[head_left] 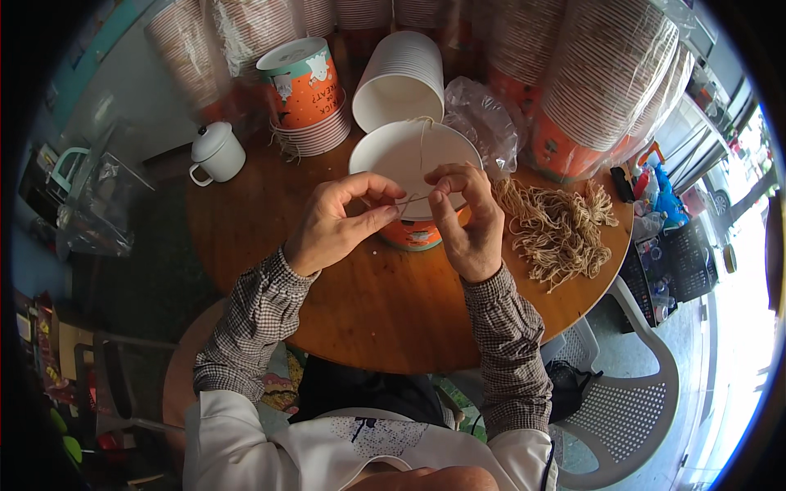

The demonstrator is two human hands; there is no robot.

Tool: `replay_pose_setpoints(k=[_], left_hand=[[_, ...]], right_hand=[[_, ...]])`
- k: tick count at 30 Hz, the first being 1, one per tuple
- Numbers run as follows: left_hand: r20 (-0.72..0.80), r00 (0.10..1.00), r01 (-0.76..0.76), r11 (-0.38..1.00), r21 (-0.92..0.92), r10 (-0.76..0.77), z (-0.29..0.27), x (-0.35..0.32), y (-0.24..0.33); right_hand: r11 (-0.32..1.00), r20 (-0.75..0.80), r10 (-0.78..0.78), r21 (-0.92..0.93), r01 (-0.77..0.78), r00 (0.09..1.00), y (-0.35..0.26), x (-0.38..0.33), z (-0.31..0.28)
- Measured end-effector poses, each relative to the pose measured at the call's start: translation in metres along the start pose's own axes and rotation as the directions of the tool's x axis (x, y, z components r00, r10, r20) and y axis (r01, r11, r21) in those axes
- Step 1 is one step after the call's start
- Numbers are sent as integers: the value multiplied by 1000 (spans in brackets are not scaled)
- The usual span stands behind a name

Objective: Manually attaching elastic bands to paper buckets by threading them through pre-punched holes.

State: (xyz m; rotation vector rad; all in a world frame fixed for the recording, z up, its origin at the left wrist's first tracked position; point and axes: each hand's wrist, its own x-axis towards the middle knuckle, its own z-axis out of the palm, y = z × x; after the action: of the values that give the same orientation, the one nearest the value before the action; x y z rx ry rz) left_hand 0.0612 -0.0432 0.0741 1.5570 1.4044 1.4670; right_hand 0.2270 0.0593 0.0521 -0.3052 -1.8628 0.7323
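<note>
An orange paper bucket with a white inside stands upright on the table in front of me. A thin tan string stretches between my hands over its near rim, and a strand also runs from the far rim into the bucket. My left hand is closed, pinching the string between thumb and forefinger. Across from it, my right hand pinches the string too, thumb against fingers. Whether the string is knotted there is too small to tell. To the right lies a tangled heap of tan strings.
On the round wooden table, a white bucket stack lies on its side, beside upside-down orange buckets. Plastic-wrapped bucket stacks line the back. A white lidded mug stands left; a grey plastic chair is at right.
</note>
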Motion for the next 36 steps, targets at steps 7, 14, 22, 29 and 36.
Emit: replay_pose_setpoints(k=[7,14,22,29,36], left_hand=[[61,909,-347,669,657,411,-5,-3,7],[-107,989,-75,963,258,106,-7,-11,13],[1,977,188,857,-480,-213,-14,-10,17],[76,987,158,923,-350,-141,-7,-16,24],[84,982,187,938,-292,-170,-6,-16,26]], right_hand=[[995,-60,-68,-82,63,996,-6,2,-1],[934,-24,-220,-292,204,975,-16,8,-3],[919,194,-331,-157,362,924,-34,14,6],[941,177,-302,-103,323,937,-39,21,4],[998,73,-57,-8,58,996,-31,17,6]])
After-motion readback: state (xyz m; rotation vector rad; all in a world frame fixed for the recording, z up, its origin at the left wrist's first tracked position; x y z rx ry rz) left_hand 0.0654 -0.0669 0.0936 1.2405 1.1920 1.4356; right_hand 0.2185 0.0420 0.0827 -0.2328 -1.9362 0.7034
